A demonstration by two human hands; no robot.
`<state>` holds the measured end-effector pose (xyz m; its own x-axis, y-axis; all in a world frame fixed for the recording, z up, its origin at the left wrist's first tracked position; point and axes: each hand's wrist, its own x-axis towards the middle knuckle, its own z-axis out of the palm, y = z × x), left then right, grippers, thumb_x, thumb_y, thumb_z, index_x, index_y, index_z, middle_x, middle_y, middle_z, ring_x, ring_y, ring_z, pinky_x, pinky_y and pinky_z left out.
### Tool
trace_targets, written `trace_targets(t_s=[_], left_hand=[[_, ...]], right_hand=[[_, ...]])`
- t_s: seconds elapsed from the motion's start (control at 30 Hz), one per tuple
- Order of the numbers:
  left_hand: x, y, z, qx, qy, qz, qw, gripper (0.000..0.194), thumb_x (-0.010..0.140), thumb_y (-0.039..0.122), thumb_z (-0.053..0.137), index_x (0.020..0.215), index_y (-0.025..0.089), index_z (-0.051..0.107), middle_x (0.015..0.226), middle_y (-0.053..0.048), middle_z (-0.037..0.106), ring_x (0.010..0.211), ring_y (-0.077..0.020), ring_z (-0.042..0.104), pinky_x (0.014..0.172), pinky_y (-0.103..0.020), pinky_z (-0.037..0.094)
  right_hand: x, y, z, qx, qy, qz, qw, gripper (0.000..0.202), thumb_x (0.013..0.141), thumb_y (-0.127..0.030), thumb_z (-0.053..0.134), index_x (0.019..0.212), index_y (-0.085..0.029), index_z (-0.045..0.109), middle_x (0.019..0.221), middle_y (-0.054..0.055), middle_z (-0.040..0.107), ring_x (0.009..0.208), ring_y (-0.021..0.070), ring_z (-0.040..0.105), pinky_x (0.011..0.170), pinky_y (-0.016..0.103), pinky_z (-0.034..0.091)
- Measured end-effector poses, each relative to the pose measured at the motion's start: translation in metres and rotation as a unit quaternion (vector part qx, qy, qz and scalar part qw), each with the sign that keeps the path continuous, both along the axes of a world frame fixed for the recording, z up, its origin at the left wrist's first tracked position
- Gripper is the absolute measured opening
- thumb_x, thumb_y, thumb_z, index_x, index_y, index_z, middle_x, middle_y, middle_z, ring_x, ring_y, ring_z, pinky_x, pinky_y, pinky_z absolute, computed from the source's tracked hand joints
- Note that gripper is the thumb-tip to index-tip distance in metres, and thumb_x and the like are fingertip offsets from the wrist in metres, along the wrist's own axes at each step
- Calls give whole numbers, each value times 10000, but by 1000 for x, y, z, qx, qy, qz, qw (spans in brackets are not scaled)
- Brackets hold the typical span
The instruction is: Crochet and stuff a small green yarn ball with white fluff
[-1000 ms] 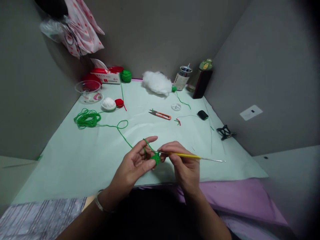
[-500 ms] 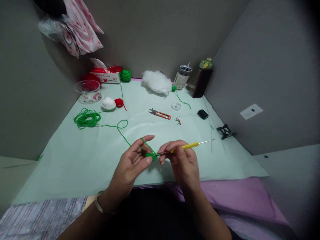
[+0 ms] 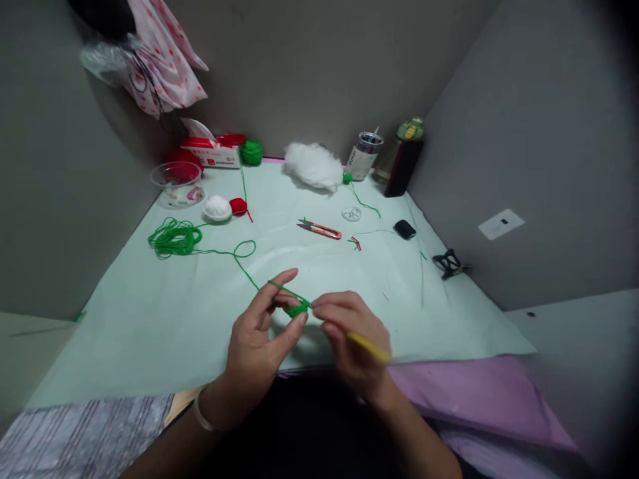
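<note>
Between thumb and fingers, my left hand [image 3: 259, 336] pinches a small green crochet piece [image 3: 298, 310]. Green yarn [image 3: 246, 273] runs over its raised index finger and back to a loose green hank [image 3: 174, 237] on the left of the table. My right hand [image 3: 354, 339] is closed round a crochet hook [image 3: 368, 347] with a yellow handle, blurred by motion. The hook's tip is at the right edge of the green piece, mostly hidden by my fingertips.
Thread snips [image 3: 319, 230] lie beyond my hands. White stuffing [image 3: 313, 166], a pen cup [image 3: 365, 156] and a bottle [image 3: 402, 156] stand at the back. A clear tub [image 3: 177, 183], white yarn [image 3: 217, 207] and red yarn [image 3: 238, 206] are at left. A black clip [image 3: 450, 264] lies at right.
My right hand has turned, so the yellow handle now slants down toward me instead of pointing right. My left index finger has shifted slightly left with the yarn over it.
</note>
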<state>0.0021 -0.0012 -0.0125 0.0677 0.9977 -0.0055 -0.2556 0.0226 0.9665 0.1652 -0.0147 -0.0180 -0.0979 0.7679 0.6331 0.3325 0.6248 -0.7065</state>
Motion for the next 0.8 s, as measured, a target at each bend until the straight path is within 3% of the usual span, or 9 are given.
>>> trace_targets(t_s=[0.07, 0.13, 0.23, 0.33, 0.4, 0.53, 0.67, 0.73, 0.8], left_hand=[[3, 1, 2, -45, -81, -23, 995, 637, 809, 229, 846, 1407, 260, 630, 899, 4, 634, 872, -153, 610, 882, -273, 513], [3, 3, 5, -118, -177, -74, 974, 661, 809, 244, 848, 1426, 225, 614, 868, 7, 614, 792, -129, 581, 788, -246, 513], [0, 8, 9, -164, -247, -99, 950, 542, 823, 229, 835, 1340, 165, 685, 836, 9, 588, 749, -95, 532, 745, -205, 484], [-2, 9, 11, -132, -242, -98, 956, 480, 832, 216, 828, 1298, 178, 720, 849, 9, 593, 776, -92, 534, 784, -201, 475], [-1, 7, 10, -118, -216, -96, 965, 473, 843, 233, 825, 1303, 205, 721, 866, 7, 609, 815, -104, 560, 822, -213, 477], [4, 3, 6, -102, -170, -61, 978, 514, 815, 222, 864, 1306, 244, 717, 887, 8, 654, 876, -123, 599, 868, -228, 483], [6, 5, 3, -159, -238, -95, 954, 507, 813, 261, 861, 1301, 214, 729, 921, -23, 683, 870, -141, 619, 858, -254, 518], [4, 9, 2, -196, -275, -107, 935, 415, 822, 279, 849, 1216, 174, 775, 927, -35, 679, 837, -127, 611, 819, -236, 524], [2, 13, 2, -200, -290, -96, 931, 332, 818, 259, 850, 1131, 158, 806, 894, -25, 664, 796, -104, 590, 778, -207, 513]], right_hand=[[-2, -1, -5, 64, -63, -38, 995, 442, 930, -105, 700, 1304, -340, 728, 1125, 81, 735, 1014, 231, 696, 819, 370, 599], [-4, -1, -6, 68, -34, -48, 996, 443, 932, -115, 694, 1309, -345, 729, 1106, 81, 736, 990, 237, 694, 804, 380, 597], [-7, 2, 1, -43, 139, -26, 989, 286, 1015, -160, 573, 1130, -309, 789, 937, 53, 717, 804, 194, 668, 709, 360, 569], [-10, 8, 11, -118, 264, 37, 957, 249, 1041, -233, 557, 985, -277, 796, 891, 36, 686, 684, 151, 615, 617, 317, 519], [-12, 10, 13, -129, 254, 53, 957, 215, 1030, -253, 591, 996, -275, 803, 912, 40, 706, 727, 158, 631, 654, 321, 525], [-13, 7, 6, -85, 141, 7, 986, 268, 1012, -172, 601, 1127, -319, 794, 970, 46, 744, 846, 191, 680, 736, 350, 564], [-9, 2, -3, 30, -13, -34, 999, 450, 918, -104, 714, 1286, -362, 747, 1122, 66, 755, 980, 232, 702, 786, 369, 587], [-8, 3, -2, 17, 24, -50, 998, 393, 942, -113, 688, 1246, -350, 765, 1062, 56, 758, 940, 218, 695, 773, 360, 578], [-8, 5, 2, -44, 123, -52, 990, 287, 1001, -143, 614, 1130, -326, 794, 957, 34, 736, 831, 179, 668, 731, 337, 554]])
